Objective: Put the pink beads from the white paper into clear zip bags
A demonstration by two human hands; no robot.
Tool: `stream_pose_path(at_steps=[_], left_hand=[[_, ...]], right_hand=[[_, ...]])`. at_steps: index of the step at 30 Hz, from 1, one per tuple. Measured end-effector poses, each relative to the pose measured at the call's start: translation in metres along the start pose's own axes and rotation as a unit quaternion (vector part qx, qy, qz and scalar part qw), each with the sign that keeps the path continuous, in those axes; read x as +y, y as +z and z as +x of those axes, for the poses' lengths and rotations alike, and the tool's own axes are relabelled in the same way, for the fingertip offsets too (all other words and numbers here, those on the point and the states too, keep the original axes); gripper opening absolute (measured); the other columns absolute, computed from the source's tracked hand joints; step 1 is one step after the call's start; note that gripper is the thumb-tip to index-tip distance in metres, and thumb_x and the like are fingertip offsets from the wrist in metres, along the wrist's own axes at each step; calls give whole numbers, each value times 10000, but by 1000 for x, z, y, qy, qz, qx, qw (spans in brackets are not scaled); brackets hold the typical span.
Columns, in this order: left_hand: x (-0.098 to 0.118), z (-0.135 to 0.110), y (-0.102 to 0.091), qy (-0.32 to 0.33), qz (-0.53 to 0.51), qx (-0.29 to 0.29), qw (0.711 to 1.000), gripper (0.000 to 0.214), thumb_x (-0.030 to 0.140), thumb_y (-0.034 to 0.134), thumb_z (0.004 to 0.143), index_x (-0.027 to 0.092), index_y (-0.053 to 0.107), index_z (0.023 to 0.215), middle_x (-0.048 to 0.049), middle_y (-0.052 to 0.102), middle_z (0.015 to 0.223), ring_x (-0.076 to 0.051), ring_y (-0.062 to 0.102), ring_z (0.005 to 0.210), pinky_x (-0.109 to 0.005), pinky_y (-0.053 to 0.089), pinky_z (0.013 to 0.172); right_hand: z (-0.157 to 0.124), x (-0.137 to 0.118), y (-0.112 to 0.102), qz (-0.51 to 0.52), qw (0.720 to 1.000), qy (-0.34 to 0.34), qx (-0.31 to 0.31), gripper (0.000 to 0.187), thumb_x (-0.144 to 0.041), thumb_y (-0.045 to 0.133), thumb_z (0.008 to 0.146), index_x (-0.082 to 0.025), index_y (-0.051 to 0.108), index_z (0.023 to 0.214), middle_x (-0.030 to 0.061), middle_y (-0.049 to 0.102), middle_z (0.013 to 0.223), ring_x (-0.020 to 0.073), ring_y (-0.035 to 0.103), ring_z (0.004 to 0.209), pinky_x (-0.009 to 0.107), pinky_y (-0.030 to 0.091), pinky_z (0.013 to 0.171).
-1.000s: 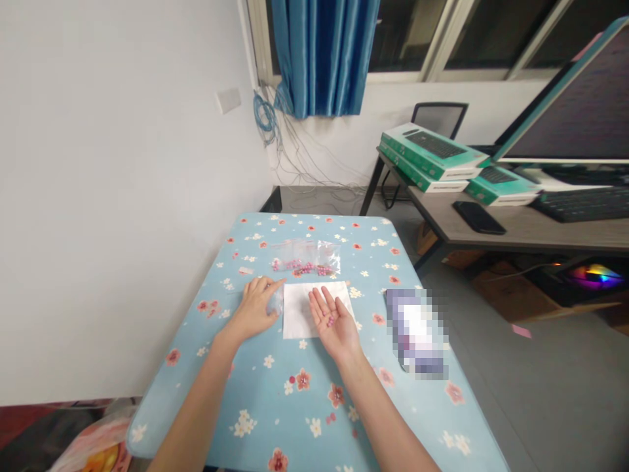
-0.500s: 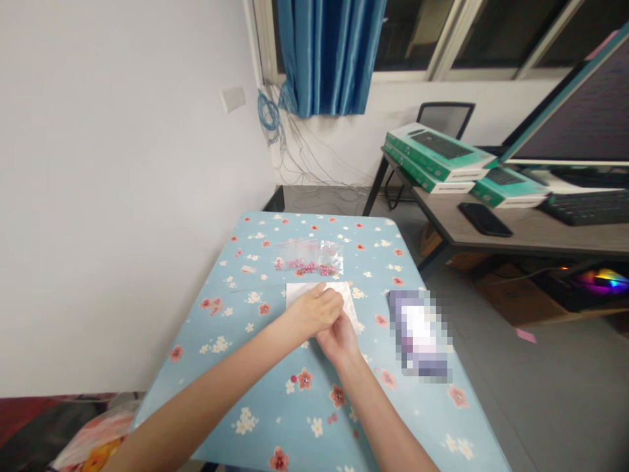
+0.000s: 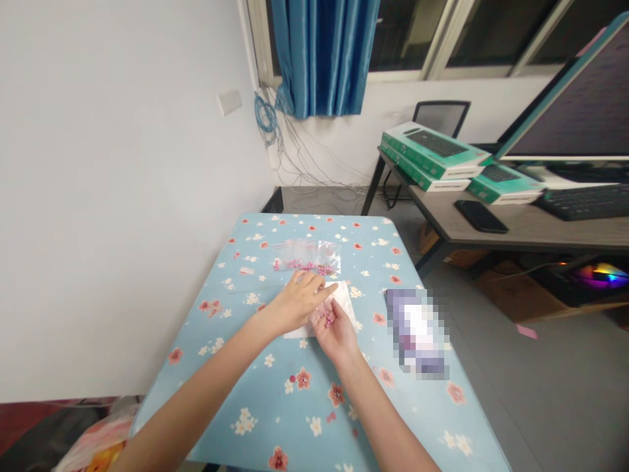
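Right hand: the right hand (image 3: 335, 335) lay palm up and lightly cupped, its fingers apart from the left hand's fingertips or too close to separate clearly.
Beads: a small cluster of pink beads (image 3: 324, 318) sat in the right palm, directly under the left hand's fingertips.
Left hand: the left hand (image 3: 297, 303) reached across above the right palm, its fingers (image 3: 314, 283) held close together and pointing toward the paper's far corner; whether it pinched anything could not be told.
Paper: a white paper square (image 3: 345, 307) lay flat beneath both hands, mostly covered by them.
Bag: a clear plastic bag (image 3: 307, 255) with more pink beads (image 3: 305, 265) lay just beyond the left fingers.
Table: both hands were over a blue floral tablecloth (image 3: 211, 387).
Right of grip: a pixelated object (image 3: 417, 334) lay on the cloth, well beside the right hand.
Beyond: a desk (image 3: 491, 229) held green boxes (image 3: 435, 151), a phone (image 3: 480, 216), a keyboard (image 3: 584, 201) and a monitor (image 3: 574, 98); a blue curtain (image 3: 324, 52) hung farther off.
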State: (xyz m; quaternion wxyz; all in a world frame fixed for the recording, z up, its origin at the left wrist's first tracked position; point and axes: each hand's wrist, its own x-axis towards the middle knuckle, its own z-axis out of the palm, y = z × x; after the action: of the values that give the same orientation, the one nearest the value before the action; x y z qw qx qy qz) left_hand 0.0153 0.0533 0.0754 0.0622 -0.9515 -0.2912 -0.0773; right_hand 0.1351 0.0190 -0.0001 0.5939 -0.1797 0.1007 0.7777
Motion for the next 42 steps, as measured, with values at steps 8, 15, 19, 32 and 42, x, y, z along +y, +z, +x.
stream_pose_path(at_steps=[8, 15, 19, 32, 42], left_hand=[[-29, -44, 28, -180, -147, 30, 972, 713, 98, 526, 714, 293, 360, 1379, -50, 475, 1139, -227, 419, 1074, -405, 335, 951], [-53, -75, 49, -291, -139, 39, 946, 649, 184, 564, 723, 306, 413, 1342, -37, 495, 1089, -231, 434, 1031, -393, 338, 918], [-55, -82, 53, -306, -148, 31, 940, 608, 272, 585, 747, 276, 422, 1333, -44, 496, 1103, -239, 435, 1051, -404, 332, 930], [-44, -90, 66, -284, -123, 69, 948, 475, 437, 496, 871, 290, 452, 1320, -75, 463, 1312, -251, 376, 1216, -454, 289, 1021], [-49, -95, 70, -279, -95, 98, 950, 349, 404, 494, 879, 291, 571, 1201, -61, 529, 1273, -251, 441, 1167, -449, 334, 989]], right_hand=[[-2, -7, -4, -123, 992, 1, -10, 242, -291, 463, 899, -174, 524, 696, -67, 511, 472, 47, 443, 334, 121, 357, 334], [3, -17, -5, -597, 779, -188, 26, 461, -496, 536, 794, -206, 329, 502, -95, 250, 426, 55, 203, 387, 199, 149, 386], [9, -23, -1, -804, 517, -292, 38, 466, -447, 436, 866, -194, 338, 488, -50, 325, 459, 95, 333, 471, 238, 209, 497], [57, -8, 23, -966, 155, -208, -15, 301, -307, 376, 939, -170, 633, 864, 101, 698, 820, 184, 635, 737, 251, 371, 632], [55, -6, 24, -975, 105, -197, -7, 316, -298, 305, 965, -181, 598, 985, 85, 642, 969, 176, 639, 805, 255, 407, 657]])
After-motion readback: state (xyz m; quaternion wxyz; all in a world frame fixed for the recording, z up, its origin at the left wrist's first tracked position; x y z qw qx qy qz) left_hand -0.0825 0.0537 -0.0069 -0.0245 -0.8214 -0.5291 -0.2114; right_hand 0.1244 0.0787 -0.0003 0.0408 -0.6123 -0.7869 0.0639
